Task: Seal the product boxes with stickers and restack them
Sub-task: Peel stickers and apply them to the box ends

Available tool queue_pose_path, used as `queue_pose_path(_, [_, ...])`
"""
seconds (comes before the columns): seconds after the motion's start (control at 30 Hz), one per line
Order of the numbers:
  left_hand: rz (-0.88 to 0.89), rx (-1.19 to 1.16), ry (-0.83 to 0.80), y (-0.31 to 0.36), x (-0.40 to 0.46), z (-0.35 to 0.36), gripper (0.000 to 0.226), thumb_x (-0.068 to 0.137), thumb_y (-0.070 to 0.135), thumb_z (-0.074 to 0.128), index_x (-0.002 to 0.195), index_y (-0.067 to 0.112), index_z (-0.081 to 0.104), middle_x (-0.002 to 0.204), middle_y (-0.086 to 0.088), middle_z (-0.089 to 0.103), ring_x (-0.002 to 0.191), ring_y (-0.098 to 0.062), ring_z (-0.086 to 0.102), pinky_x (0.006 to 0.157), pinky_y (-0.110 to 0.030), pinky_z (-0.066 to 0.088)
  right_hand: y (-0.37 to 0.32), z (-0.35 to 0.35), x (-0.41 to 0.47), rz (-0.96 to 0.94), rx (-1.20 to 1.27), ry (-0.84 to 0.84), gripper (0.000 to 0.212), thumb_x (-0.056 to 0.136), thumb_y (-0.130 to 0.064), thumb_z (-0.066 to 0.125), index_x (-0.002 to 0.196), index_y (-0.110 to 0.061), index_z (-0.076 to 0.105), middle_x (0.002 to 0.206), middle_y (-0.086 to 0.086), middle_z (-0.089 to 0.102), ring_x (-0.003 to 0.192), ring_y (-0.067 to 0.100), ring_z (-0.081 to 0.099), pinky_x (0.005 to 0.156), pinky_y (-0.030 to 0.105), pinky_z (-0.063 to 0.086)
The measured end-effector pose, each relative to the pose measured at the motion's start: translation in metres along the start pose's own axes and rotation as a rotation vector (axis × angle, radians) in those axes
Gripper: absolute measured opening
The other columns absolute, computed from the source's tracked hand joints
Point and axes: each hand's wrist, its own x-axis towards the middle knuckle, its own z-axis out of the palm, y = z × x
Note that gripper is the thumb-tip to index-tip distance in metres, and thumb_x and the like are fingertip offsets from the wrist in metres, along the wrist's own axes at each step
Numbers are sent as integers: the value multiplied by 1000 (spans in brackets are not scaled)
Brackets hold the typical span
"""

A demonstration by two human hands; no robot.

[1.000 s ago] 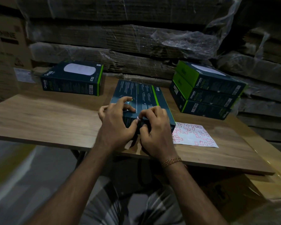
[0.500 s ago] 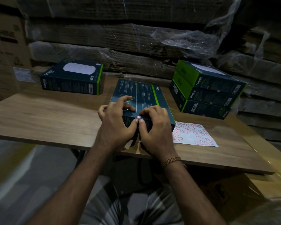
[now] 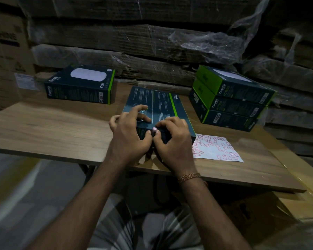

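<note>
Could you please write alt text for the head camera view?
Both hands, left and right, press a small sticker onto a box edge on a table, between a single box and a three-box stack.

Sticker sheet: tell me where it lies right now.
In the head view, the sticker sheet lies flat on the table, right of the hands, in front of the three stacked boxes.
</note>
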Motion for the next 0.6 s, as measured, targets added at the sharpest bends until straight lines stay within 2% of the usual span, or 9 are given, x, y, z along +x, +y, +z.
queue_pose_path(0.17, [3, -18, 25, 3, 0, 0, 66, 90, 39, 80, 147, 33, 47, 114, 22, 67, 122, -2, 56, 115, -37, 21, -1, -2, -1, -9, 18, 7, 14, 94, -21, 70, 107, -15, 73, 108, -4, 61, 107, 16, 54, 89, 38, 52])
queue_pose_path(0.6, [35, 15, -5, 1, -1, 0, 68, 88, 35, 77, 148, 33, 47, 115, 20, 68, 120, -3, 56, 118, -44, 23, -1, 0, -1, -11, 23, 29, 12, 92, -21, 73, 103, -16, 73, 106, -5, 61, 105, 17, 54, 88, 40, 51])
